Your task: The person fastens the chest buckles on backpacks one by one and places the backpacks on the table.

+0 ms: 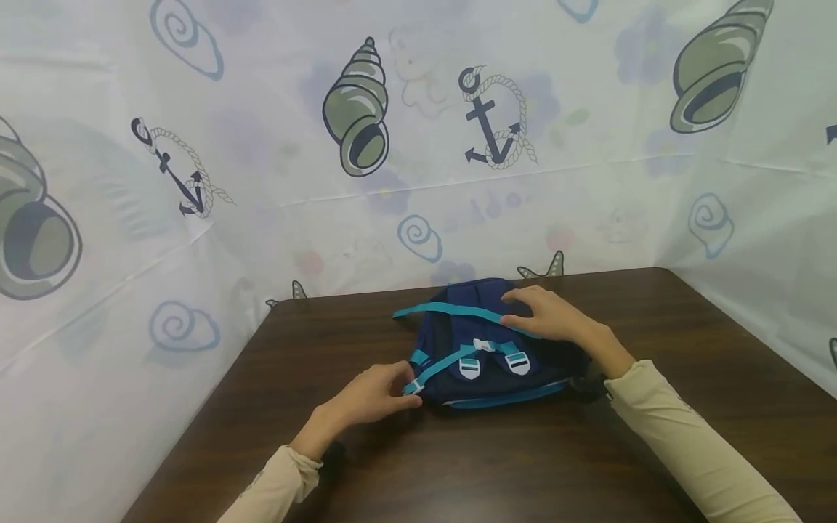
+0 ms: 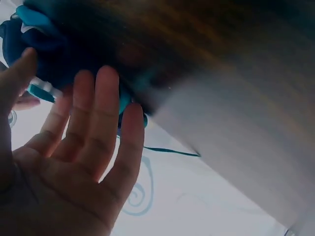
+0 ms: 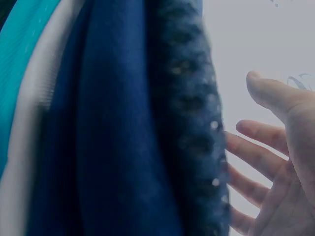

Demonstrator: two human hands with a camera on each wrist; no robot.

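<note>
Apparently to steady it from both sides, the bare left hand [image 1: 375, 392] stood with thumb and fingers apart at the lower-left corner of a navy fabric backpack [image 1: 471, 330], and the bare right hand [image 1: 549, 312] spread loosely over its upper right, neither clamped on anything, though light contact was hard to tell. The backpack lay just below the frame's centre on a dark brown wood-grain table [image 1: 458, 465], slumped and soft-looking, crossed by flat teal straps [image 1: 451, 309] with white plastic buckles [image 1: 519, 364].

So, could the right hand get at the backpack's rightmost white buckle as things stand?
Likely yes: the right hand holds nothing, and in the head view the rightmost white buckle lies uncovered on the backpack nearby.
</note>
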